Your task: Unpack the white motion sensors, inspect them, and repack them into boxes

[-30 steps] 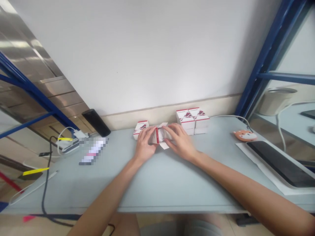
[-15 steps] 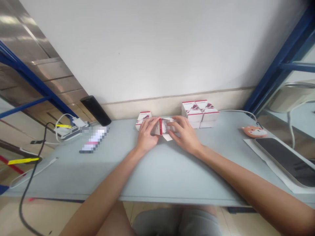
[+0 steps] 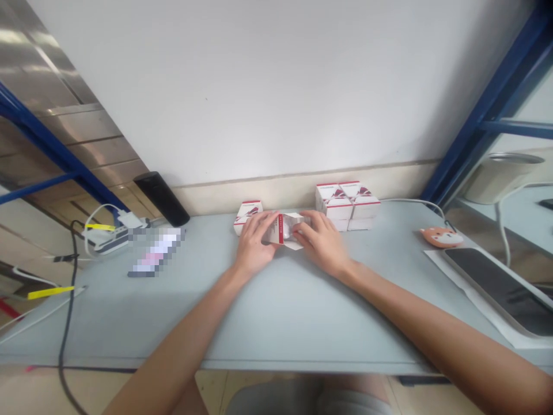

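Observation:
My left hand [image 3: 254,246] is wrapped round a small white-and-red carton [image 3: 281,229] lying on its side on the table, with its open end toward the right. Whitish, shiny contents [image 3: 288,231] show inside, too blurred to name. At the open flaps, my right hand [image 3: 327,246] has its fingers drawn together. What they pinch is hidden. Behind my left hand stands a matching carton [image 3: 247,212], partly covered by the fingers. Just beyond my right hand is a block of several matching cartons [image 3: 349,204].
The grey table [image 3: 268,317] meets a white wall. At left are a black cylinder [image 3: 161,197], a blurred-out phone [image 3: 153,253], and a power strip [image 3: 108,239] with cables. At right lie an orange animal-faced case [image 3: 441,237] and a dark tablet-like slab [image 3: 501,288].
My right fingers have closed together and moved in at the carton's open end. My left hand keeps its hold. The whole view has shifted slightly.

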